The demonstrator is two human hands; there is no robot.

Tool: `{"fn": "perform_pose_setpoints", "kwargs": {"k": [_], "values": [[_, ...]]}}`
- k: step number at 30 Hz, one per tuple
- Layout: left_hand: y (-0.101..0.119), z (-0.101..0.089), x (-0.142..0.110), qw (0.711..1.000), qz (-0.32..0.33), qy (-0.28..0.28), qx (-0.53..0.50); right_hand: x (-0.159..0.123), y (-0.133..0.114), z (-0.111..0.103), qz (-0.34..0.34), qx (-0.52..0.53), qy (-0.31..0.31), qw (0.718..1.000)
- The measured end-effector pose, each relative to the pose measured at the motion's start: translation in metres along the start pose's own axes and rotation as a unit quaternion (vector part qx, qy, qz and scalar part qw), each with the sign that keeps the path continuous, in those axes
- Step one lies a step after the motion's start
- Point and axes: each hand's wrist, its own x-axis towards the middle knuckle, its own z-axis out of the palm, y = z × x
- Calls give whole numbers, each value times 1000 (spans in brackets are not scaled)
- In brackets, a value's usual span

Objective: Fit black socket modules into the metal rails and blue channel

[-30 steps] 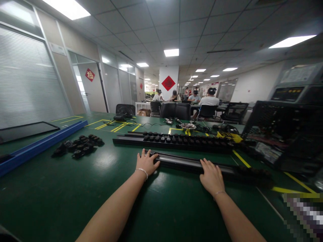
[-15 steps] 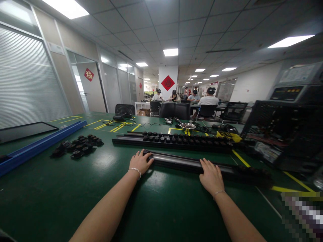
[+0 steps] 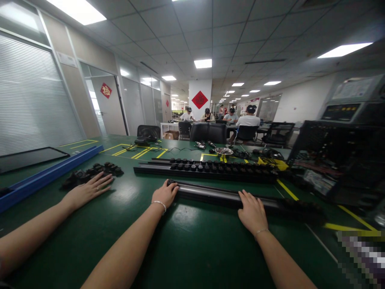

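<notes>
A long black rail with a grey metallic channel lies across the green table in front of me. At its left end, my left hand is closed over a small black part, thumb against the rail's near side. My right hand holds the rail farther right, fingers laid over its top and thumb on the near edge. Blurred black parts sit on the right end of the rail. Another person's hand is spread beside a pile of black parts on the left.
Behind my rail lie more black rails carrying rows of black parts. A metal dish and cables lie farther back. A blue rail and a dark flat panel are on the left; an open computer case stands right.
Another person's arm has come in from the left, its hand now at the pile of parts. My left hand has shifted slightly left and its fingers have curled in. My right hand stays put.
</notes>
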Motion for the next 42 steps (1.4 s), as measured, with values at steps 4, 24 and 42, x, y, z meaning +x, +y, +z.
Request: {"fn": "perform_pose_setpoints", "kwargs": {"k": [4,24,42], "values": [[-10,-3,-3,1000,-25,12,6,1,1,1,0,2,-4,1000],[-46,-4,8,999,-39,-26,26,1,0,2,3,-12,0,1000],[-135,-22,12,972,-224,-61,42,2,1,-1,9,-19,-26,999]]}}
